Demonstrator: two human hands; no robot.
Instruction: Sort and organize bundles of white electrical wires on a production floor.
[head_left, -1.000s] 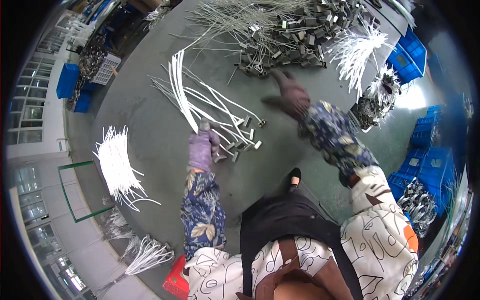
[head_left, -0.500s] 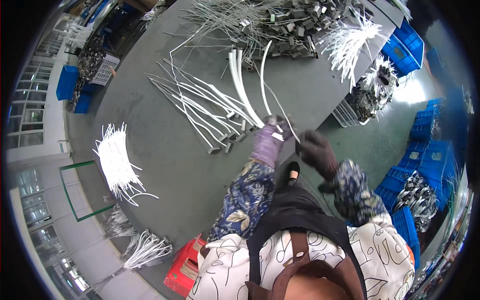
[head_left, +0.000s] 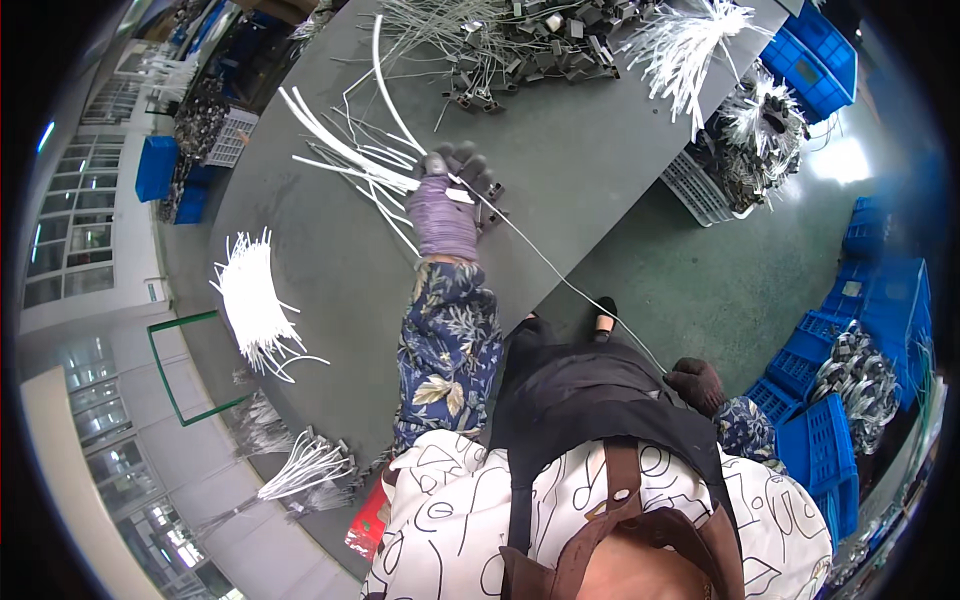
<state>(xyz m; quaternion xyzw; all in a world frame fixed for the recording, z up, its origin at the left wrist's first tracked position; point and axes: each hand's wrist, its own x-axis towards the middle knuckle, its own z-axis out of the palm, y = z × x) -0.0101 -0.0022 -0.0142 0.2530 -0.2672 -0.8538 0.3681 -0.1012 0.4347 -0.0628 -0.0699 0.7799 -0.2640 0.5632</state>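
Grey table | left hand extended, gripping white tubes | right hand low, fingers clenching wire

Over the table, I see the left hand grip white tubes; a wire runs straight from it to the right hand, fisted beyond the table's right edge. A heap lies at the table's far end, a white bundle along its left.

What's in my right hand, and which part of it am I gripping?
Your right hand grips a thin pale wire, apparently by its near end.
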